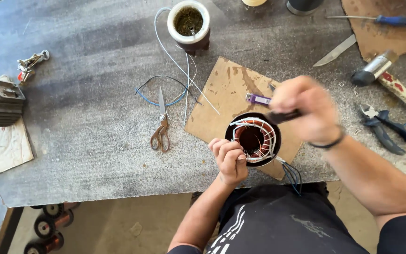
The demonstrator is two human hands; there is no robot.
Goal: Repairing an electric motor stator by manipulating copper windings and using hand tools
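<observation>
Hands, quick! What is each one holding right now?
Left hand: closed, pinching the white lacing at the rim of the wound motor stator.
Right hand: closed around a dark-handled tool over the stator.

A workshop: scarred workbench (95,141) strewn with pliers (386,127), hammer (391,75), screwdriver (381,19), copper-wire spools (48,226) below.

One pair of scissors (161,126), one knife (335,51), one screwdriver (377,19) — two cardboard sheets (222,94).
</observation>
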